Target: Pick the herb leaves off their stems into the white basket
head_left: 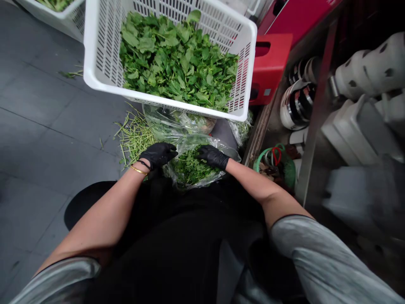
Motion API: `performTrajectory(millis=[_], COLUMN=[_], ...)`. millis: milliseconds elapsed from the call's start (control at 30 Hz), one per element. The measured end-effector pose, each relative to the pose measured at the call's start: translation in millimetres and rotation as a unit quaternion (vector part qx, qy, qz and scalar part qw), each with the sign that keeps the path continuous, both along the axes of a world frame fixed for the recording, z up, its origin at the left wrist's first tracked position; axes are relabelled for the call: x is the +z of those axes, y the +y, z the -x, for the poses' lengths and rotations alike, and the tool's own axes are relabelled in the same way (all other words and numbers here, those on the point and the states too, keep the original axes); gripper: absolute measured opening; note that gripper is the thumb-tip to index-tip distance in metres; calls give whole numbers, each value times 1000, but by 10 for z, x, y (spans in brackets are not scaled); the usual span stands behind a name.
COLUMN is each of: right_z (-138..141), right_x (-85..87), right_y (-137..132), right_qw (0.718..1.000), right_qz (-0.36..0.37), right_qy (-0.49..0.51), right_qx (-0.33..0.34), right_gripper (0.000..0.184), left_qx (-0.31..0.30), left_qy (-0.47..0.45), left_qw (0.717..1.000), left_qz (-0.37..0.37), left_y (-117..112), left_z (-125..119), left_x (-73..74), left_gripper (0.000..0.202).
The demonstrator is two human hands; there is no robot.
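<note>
A clear plastic bag (229,148) lies open in front of my body, filled with leafy green herbs (190,169). My left hand (160,155), in a black glove, is at the bag's left side; its fingers point right, slightly apart, with nothing visible in them. At the right side of the bag, my right hand (213,156), gloved in black too, has its fingers curled into the herbs; the fingertips are partly hidden by leaves. Just beyond the bag stands a white plastic basket (167,98) holding a heap of loose green leaves (180,59).
Cut green stems (134,137) are piled on the grey tiled floor (63,126) to the left. Another bag of greens (177,122) sits under the basket's near edge. A red stool (272,63) and a metal shelf (311,143) with white containers (357,126) stand on the right.
</note>
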State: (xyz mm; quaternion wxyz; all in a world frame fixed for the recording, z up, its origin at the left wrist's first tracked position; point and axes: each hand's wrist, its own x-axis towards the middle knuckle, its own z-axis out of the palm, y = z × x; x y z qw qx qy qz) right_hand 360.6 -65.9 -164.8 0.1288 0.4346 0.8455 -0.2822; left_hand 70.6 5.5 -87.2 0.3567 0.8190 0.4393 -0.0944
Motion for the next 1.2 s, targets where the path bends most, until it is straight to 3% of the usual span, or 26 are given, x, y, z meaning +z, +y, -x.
performTrajectory(millis=[133,333,433,567,667,767,833,867,967,1033,1200], right_z=[-1,577,665,427,239,279,458,579,982,1212,1454], right_x=[10,-327,-368,-117,230,574,745,807,901,916,1028], right_y=[168,403,465,421,290,124,41,18,13,27,-84], right_qw=[998,990,987,982,959,880,823,807,822,835,816], right_qz=[8,41,41,35,109,186,215,226,215,178,161], right_qy=[-8,-87,-104,-93,23,182,284,319,341,331,404], right_qx=[-59,-107,-118,-158,-261,-398,-443,-442,-402,-401,-380], right_gripper=[45,37,34,36,33,37,45,47,45,43,42], left_qx=[8,45,33,36,54,118,196,229,272,288,358], left_qy=[-12,-8,-4,-22,-61,-148,-256,-313,-426,-436,-436], left_qw=[1000,999,999,999,997,981,943,915,850,841,817], left_qz=[-1,-11,-13,-16,-9,38,87,110,149,142,120], left_y=[52,114,110,108,83,-8,-102,-153,-296,-368,-453], left_z=[-36,-8,14,88,137,115,62,34,-3,39,320], left_x=[50,72,98,141,167,189,208,218,240,241,241], left_gripper=[51,49,51,50,44,35,37,40,50,48,38])
